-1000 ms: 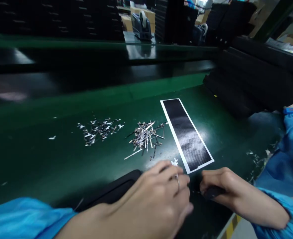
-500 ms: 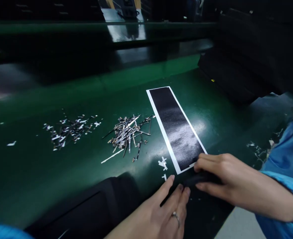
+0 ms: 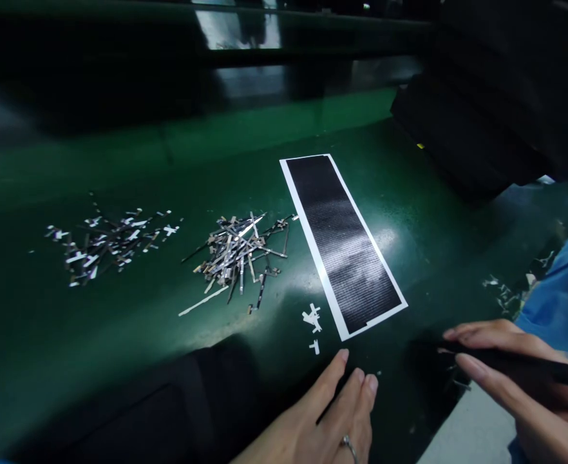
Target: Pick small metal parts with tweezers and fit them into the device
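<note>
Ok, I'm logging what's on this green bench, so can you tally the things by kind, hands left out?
Black sheet with white border: 1
Piles of metal strip offcuts: 2
Small white cross-shaped scraps: 2
Thin black strip held in the right hand: 1
Black flat part under the left hand: 1
Total: 7

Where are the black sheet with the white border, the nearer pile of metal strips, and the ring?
Black sheet (image 3: 342,245), head view, centre of its dark face.
Pile of metal strips (image 3: 238,254), head view, middle of heap.
Ring (image 3: 348,442), head view, band on finger.

Thin black strip (image 3: 520,366), lying nearly level, pinched in right hand (image 3: 520,380) at worktop's near edge, left hand (image 3: 322,419) flat alongside
</note>
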Demonstrator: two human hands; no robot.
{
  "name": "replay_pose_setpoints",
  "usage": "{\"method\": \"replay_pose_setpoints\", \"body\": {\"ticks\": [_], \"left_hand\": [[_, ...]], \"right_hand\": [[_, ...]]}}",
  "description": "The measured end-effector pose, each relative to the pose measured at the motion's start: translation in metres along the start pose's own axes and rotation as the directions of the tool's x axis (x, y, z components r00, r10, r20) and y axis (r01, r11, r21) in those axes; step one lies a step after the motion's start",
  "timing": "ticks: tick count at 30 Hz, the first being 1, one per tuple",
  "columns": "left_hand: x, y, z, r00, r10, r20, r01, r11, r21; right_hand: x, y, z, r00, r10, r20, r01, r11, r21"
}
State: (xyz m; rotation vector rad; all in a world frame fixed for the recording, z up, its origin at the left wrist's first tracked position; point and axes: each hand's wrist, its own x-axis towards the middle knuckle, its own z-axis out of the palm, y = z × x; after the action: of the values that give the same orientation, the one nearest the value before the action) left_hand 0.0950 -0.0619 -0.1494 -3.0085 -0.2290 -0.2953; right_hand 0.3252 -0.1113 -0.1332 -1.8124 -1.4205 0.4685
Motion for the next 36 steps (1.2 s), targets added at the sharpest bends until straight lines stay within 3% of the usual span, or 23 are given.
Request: {"method": "replay_pose_setpoints", "body": {"ticks": [5,9,12,15,19,32,36], "left_hand": [[0.000,-0.014,-0.012,0.991,-0.112,-0.069,0.109,0.993,-0.037],[0.006,-0.033,-0.026,0.981,-0.190,-0.046,0.190,0.982,-0.007],[0.006,-0.039,-0.028,0.985,-0.169,-0.048,0.169,0.985,0.011],[0.003,-0.037,-0.024,0.986,-0.159,-0.041,0.159,0.987,-0.004],[0.000,-0.033,-0.019,0.978,-0.198,-0.070,0.194,0.979,-0.054],[0.002,-0.033,-0.023,0.993,-0.118,-0.020,0.118,0.993,-0.010],[0.002,-0.034,-0.022,0.991,-0.128,-0.030,0.127,0.991,-0.038]], "right_hand": [[-0.001,0.000,-0.001,0.990,-0.028,0.137,0.025,0.999,0.027],[0.005,-0.021,0.014,0.995,0.074,0.063,-0.077,0.996,0.042],[0.009,-0.034,0.028,0.987,0.156,0.047,-0.161,0.978,0.131],[0.011,-0.036,0.036,0.988,0.146,0.045,-0.152,0.974,0.169],[0.009,-0.029,0.037,0.983,0.181,0.015,-0.180,0.963,0.201],[0.011,-0.027,0.043,0.986,0.163,-0.020,-0.156,0.967,0.203],[0.010,-0.025,0.043,0.972,0.236,-0.016,-0.221,0.930,0.293]]}}
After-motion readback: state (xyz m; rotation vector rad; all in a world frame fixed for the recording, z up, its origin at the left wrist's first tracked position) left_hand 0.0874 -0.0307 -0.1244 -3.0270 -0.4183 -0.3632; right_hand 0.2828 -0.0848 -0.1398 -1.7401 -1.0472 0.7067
